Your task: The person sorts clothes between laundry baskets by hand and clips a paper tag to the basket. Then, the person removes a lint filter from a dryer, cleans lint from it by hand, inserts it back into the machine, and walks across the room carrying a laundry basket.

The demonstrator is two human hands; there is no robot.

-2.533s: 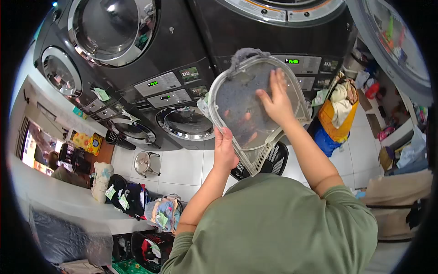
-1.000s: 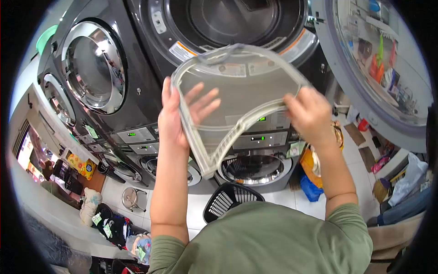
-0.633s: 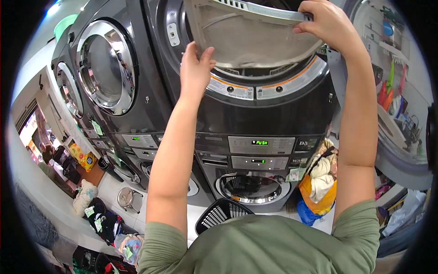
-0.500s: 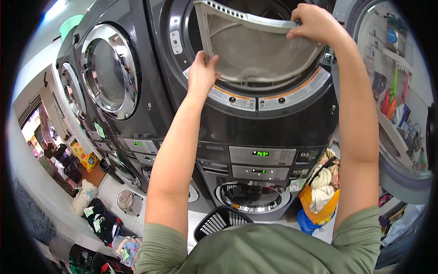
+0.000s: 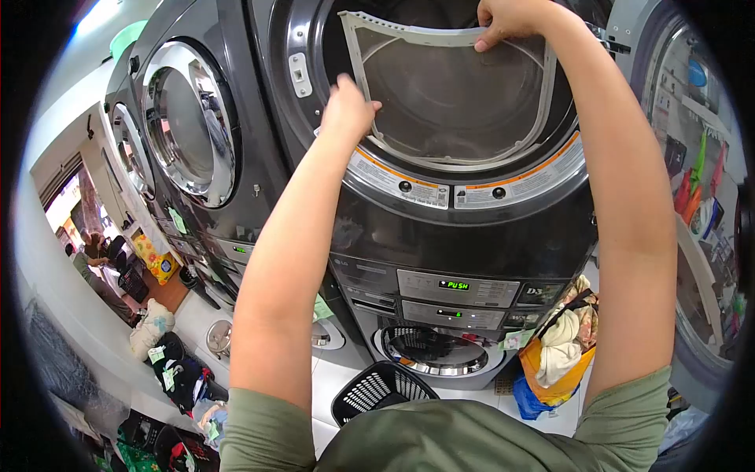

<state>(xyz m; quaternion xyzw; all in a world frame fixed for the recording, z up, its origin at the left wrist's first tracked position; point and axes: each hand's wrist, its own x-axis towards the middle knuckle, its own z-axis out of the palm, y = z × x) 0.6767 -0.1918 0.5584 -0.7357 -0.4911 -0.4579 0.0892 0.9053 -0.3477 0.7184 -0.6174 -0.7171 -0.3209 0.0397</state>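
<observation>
My right hand (image 5: 515,20) pinches the pale top rim of a lint filter (image 5: 448,98), a curved frame with grey see-through mesh. The filter stands upright at the mouth of an open dryer (image 5: 464,236), its curved bottom edge close to the lower rim of the opening. Beside the filter's left edge is my left hand (image 5: 348,112), slightly blurred, with its thumb and fingers apart. Whether the thumb still touches the frame, I cannot tell. The dryer's round door (image 5: 692,157) hangs open on the right.
A black basket (image 5: 381,393) sits on the floor below, before a lower machine's round door (image 5: 432,350). Clothes fill an orange and blue bag (image 5: 550,362) at right. More dryers (image 5: 193,126), a stool (image 5: 220,338) and laundry piles (image 5: 177,370) are at left. People (image 5: 98,267) are in the background.
The filter has gone from tilted toward me to more upright and closer to the dryer opening. My left hand has loosened from its left edge; my right hand still holds the top rim.
</observation>
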